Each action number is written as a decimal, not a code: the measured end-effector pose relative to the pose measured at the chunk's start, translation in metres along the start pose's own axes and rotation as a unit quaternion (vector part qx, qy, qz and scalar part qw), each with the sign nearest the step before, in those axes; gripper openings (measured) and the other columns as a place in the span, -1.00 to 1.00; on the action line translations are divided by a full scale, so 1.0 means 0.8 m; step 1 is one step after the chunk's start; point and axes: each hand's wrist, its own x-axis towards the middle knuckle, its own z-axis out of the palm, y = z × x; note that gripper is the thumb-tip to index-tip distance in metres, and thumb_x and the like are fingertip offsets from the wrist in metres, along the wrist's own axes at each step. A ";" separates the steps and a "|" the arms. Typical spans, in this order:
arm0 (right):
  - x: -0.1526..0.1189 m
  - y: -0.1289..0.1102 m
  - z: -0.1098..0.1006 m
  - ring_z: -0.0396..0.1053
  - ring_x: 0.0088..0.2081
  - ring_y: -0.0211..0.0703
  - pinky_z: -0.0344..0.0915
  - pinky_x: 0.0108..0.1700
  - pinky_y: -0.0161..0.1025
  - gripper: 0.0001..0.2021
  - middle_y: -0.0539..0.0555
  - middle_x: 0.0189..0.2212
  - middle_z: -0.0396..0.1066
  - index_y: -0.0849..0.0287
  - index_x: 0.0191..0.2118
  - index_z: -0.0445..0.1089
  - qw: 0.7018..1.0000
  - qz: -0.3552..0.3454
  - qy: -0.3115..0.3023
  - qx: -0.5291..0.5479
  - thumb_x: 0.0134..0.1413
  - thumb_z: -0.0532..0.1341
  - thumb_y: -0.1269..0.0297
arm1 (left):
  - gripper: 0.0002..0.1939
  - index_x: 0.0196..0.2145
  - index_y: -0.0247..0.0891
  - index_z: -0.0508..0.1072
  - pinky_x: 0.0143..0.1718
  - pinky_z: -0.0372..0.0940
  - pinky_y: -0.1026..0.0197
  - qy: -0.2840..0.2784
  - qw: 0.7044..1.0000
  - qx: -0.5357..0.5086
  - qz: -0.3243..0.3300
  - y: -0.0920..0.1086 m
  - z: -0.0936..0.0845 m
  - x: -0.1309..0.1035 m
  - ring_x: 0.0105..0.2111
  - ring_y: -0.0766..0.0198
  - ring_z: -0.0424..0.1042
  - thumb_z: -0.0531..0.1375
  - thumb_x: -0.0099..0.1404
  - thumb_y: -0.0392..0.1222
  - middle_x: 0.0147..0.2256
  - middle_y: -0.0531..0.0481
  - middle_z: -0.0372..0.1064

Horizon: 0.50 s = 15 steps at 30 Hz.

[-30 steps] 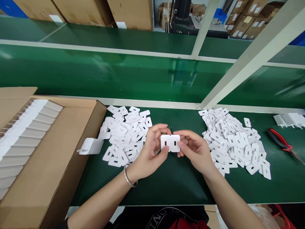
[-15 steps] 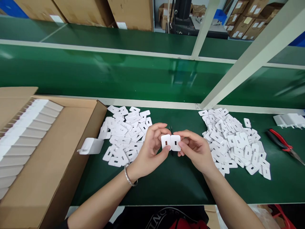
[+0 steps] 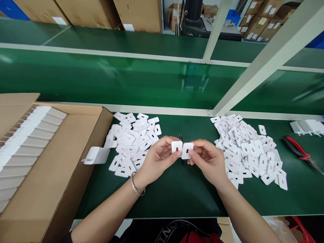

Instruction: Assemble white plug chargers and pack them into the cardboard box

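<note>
Between thumb and fingers, my left hand (image 3: 162, 153) pinches a small white plastic cover (image 3: 176, 146) with a rectangular slot. My right hand (image 3: 206, 158) grips a second white slotted cover (image 3: 187, 151), slightly tilted, right beside the first. The two covers face me, their edges close together. Behind them a pair of tweezers (image 3: 180, 136) lies on the green table, mostly hidden by the hands. One pile of white slotted covers (image 3: 133, 135) spreads to the left of my hands. A larger pile of similar covers (image 3: 249, 148) lies to the right.
An open cardboard box (image 3: 73, 162) with a row of white housings (image 3: 32, 145) stands at left. A single white housing (image 3: 97, 155) sits by its edge. Red-and-black pliers (image 3: 300, 150) and more white housings (image 3: 307, 127) lie at right. A pale metal post (image 3: 260, 57) slants over the table.
The right cover has tilted and come slightly apart from the left one along the lower edge. Both hands remain in nearly the same place, the left a little lower.
</note>
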 end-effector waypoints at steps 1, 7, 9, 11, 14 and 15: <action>0.000 0.000 0.000 0.46 -0.52 -0.34 0.47 -0.42 -0.36 -0.92 -0.08 -0.48 0.47 0.04 -0.13 0.56 1.000 0.005 0.000 0.003 0.30 0.34 0.34 | -0.90 -0.21 -0.22 0.50 -0.22 0.45 0.32 -0.001 1.000 -0.003 -0.010 0.000 0.000 0.000 -0.27 0.33 0.52 0.36 0.37 -0.22 -0.24 0.01 0.50; 0.000 0.001 0.001 0.48 -0.54 -0.35 0.50 -0.43 -0.39 -0.91 -0.10 -0.49 0.49 0.04 -0.13 0.56 1.000 0.010 0.006 0.004 0.30 0.34 0.36 | -0.83 -0.24 -0.23 0.50 -0.27 0.45 0.31 0.010 0.999 0.032 -0.033 -0.001 0.000 0.000 -0.32 0.32 0.50 0.37 0.37 -0.11 -0.31 0.01 0.49; 0.001 0.000 0.002 0.48 -0.54 -0.35 0.50 -0.44 -0.39 -0.91 -0.09 -0.46 0.51 0.04 -0.13 0.56 1.000 0.010 0.010 0.004 0.29 0.34 0.36 | -0.83 -0.24 -0.23 0.50 -0.28 0.44 0.31 0.012 0.999 0.038 -0.032 -0.002 0.001 -0.001 -0.33 0.33 0.50 0.37 0.36 -0.11 -0.31 0.01 0.49; 0.001 0.000 0.003 0.48 -0.54 -0.36 0.50 -0.44 -0.39 -0.91 -0.09 -0.44 0.51 0.04 -0.12 0.56 1.000 0.011 0.011 0.003 0.29 0.34 0.35 | -0.84 -0.25 -0.23 0.50 -0.29 0.44 0.32 0.014 0.999 0.036 -0.029 -0.003 0.001 -0.001 -0.35 0.34 0.49 0.37 0.36 -0.13 -0.32 0.03 0.48; 0.001 0.001 0.003 0.48 -0.55 -0.37 0.50 -0.45 -0.40 -0.92 -0.09 -0.44 0.49 0.05 -0.13 0.56 1.000 0.015 0.010 -0.001 0.29 0.35 0.34 | -0.87 -0.24 -0.23 0.50 -0.30 0.42 0.35 0.018 0.999 0.029 -0.024 -0.003 0.000 -0.001 -0.36 0.37 0.48 0.36 0.36 -0.17 -0.34 0.06 0.47; 0.001 0.001 0.004 0.48 -0.55 -0.37 0.49 -0.45 -0.40 -0.92 -0.10 -0.44 0.48 0.05 -0.13 0.56 1.000 0.017 0.010 -0.002 0.29 0.35 0.33 | -0.88 -0.24 -0.23 0.50 -0.30 0.42 0.36 0.020 0.999 0.029 -0.022 -0.003 0.000 0.000 -0.37 0.38 0.48 0.36 0.37 -0.18 -0.35 0.07 0.46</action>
